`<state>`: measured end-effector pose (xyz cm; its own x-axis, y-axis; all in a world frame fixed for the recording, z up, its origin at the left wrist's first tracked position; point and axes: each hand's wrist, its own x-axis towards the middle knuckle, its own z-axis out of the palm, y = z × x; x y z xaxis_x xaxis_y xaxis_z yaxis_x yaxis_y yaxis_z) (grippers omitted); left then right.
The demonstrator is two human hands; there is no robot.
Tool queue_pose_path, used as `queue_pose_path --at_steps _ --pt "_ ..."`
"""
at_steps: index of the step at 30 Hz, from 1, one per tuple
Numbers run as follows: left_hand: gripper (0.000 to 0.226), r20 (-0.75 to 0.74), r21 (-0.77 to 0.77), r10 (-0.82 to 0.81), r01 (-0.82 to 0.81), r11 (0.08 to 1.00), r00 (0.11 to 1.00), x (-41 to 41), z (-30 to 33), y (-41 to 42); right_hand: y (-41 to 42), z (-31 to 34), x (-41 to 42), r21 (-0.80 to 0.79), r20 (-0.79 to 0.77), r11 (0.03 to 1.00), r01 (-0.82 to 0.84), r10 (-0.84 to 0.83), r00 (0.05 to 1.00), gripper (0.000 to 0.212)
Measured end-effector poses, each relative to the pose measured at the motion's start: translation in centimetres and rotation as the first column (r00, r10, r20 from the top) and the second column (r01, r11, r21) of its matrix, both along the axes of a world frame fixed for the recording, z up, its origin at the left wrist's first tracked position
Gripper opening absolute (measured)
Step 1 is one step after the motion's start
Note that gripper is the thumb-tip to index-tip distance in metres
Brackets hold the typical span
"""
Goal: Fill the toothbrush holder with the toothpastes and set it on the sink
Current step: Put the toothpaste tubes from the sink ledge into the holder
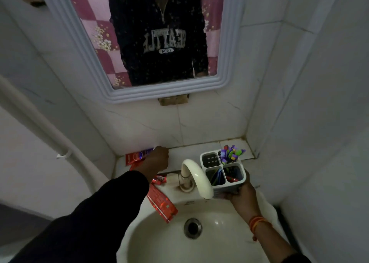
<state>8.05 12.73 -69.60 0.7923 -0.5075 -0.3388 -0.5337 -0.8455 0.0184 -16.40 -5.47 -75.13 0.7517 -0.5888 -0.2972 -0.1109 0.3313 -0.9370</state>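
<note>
sink (229, 240) first, nearest us, and we take the tap (196, 176) at its back rim as our landmark. right of the tap, our right hand (242, 196) cups the base of the toothbrush holder (224, 172), fingers wrapped under it, keeping it upright just off the rim; the holder is white, with four compartments, brushes in the far right one and something red in the near right. left of the tap, a long red toothpaste box (160, 202) lies on the rim, its long axis running from the basin edge away toward the back ledge, and a small red tube (159, 179) rests beside the tap's base. further left and behind the tap, our left hand (156, 160) is curled over a red and purple toothpaste (137, 156) on the ledge, lying crosswise along the wall; whether the fingers have pinched it we cannot tell. we judge this hand the nearer for the pickup, with the holder across the tap to its right. no brand is legible. above, the mirror (65, 49) shows a dark sweatshirt, lettering reversed, apparently "seattle 1994".
</note>
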Motion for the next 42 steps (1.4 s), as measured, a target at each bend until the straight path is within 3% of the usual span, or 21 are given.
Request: queue_pose_path --at_steps 2,5,8,10,12,14,15,16,17,18,20,22,25,28,31,32,34,35,37,40,42 --pt "0.034 0.03 -0.027 -0.013 0.014 1.0 0.999 0.0 -1.3 0.3 0.2 0.4 0.1 0.08 0.032 0.996 0.039 -0.042 0.999 0.055" --pt "0.034 0.089 -0.107 -0.082 0.091 0.99 0.993 0.6 -1.2 -0.2 0.2 0.7 0.1 0.06 0.031 0.998 0.014 -0.016 0.999 0.052" --pt "0.041 0.052 -0.334 -0.113 0.124 0.934 0.992 0.1 1.5 -1.7 0.2 1.2 0.2 0.064 0.039 0.998 -0.026 0.023 0.999 0.052" --pt "0.047 0.054 -0.456 -0.202 0.204 0.867 0.978 -0.7 4.1 -3.1 0.3 1.4 0.0 0.093 0.033 0.995 -0.022 0.019 0.999 0.049" --pt "0.047 0.015 -0.475 -0.362 0.325 0.818 0.932 -1.6 7.3 -4.8 0.1 1.2 -0.1 0.059 -0.02 0.998 -0.003 0.004 1.0 0.046" --pt "0.041 -0.089 -0.424 -0.496 0.418 0.804 0.864 -3.3 11.3 -6.6 0.2 0.6 0.3 0.032 -0.096 0.999 -0.039 0.042 0.995 0.065" --pt "0.039 -0.157 -0.377 -0.52 0.436 0.817 0.84 -4.2 12.9 -7.6 0.1 0.8 0.1 0.032 -0.097 0.999 -0.027 0.03 0.995 0.063" --pt "0.036 -0.191 -0.311 -0.542 0.473 0.824 0.818 -5.1 14.3 -8.6 0.2 1.1 -0.2 -0.007 -0.074 1.0 -0.013 0.012 0.997 0.047" --pt "0.034 -0.185 -0.224 -0.576 0.536 0.814 0.796 -6.2 15.4 -9.6 0.3 1.6 -0.1 0.054 -0.025 0.999 -0.011 0.012 1.0 0.032" --pt "0.033 -0.172 -0.139 -0.611 0.595 0.791 0.772 -7.3 16.1 -10.5 0.4 2.0 0.0 0.115 -0.022 0.993 0.014 -0.012 1.0 0.032" --pt "0.034 -0.169 -0.003 -0.659 0.668 0.744 0.733 -9.6 16.5 -12.3 0.4 2.5 0.1 0.182 0.004 0.983 0.026 -0.028 1.0 0.041" --pt "0.032 -0.106 0.104 -0.681 0.69 0.717 0.724 -11.9 16.2 -13.6 0.1 1.5 0.5 0.116 -0.016 0.993 -0.003 0.005 1.0 0.072" --pt "0.037 0.051 0.142 -0.692 0.681 0.719 0.72 -14.0 15.1 -14.2 -0.4 1.4 1.7 0.395 0.064 0.918 -0.025 0.0 0.998 0.089" --pt "0.031 -0.003 0.033 -0.639 0.639 0.769 0.769 -13.8 14.1 -13.6 -0.1 1.2 1.0 0.36 0.098 0.933 -0.029 -0.007 0.995 0.08" --pt "0.021 -0.149 -0.278 -0.51 0.459 0.844 0.847 -11.4 13.9 -11.6 0.2 0.7 0.0 0.131 0.061 0.991 0.018 -0.027 0.998 0.054" --pt "0.019 -0.146 -0.361 -0.469 0.394 0.845 0.871 -10.2 13.8 -10.6 0.3 0.6 0.0 0.134 0.054 0.991 0.018 -0.025 0.998 0.054" --pt "0.015 -0.096 -0.418 -0.404 0.332 0.845 0.91 -7.6 13.0 -8.5 0.2 0.4 0.2 0.11 0.037 0.994 0.014 -0.019 0.999 0.076" --pt "0.014 -0.062 -0.391 -0.382 0.33 0.86 0.922 -6.4 12.4 -7.3 0.2 0.5 0.2 0.105 0.027 0.994 0.01 -0.013 1.0 0.086" --pt "0.021 -0.01 -0.176 -0.382 0.374 0.911 0.924 -4.4 10.6 -4.9 0.1 0.1 0.1 0.037 0.036 0.999 -0.008 0.006 0.999 0.095" --pt "0.036 -0.068 0.202 -0.385 0.391 0.898 0.92 -2.3 6.4 -1.2 0.5 0.1 -0.3 -0.076 0.052 0.997 -0.019 0.023 0.998 0.092" --pt "0.04 -0.103 0.284 -0.288 0.305 0.909 0.952 -1.7 3.8 0.7 0.5 0.0 -0.5 -0.132 0.061 0.991 -0.029 0.037 0.997 0.084"
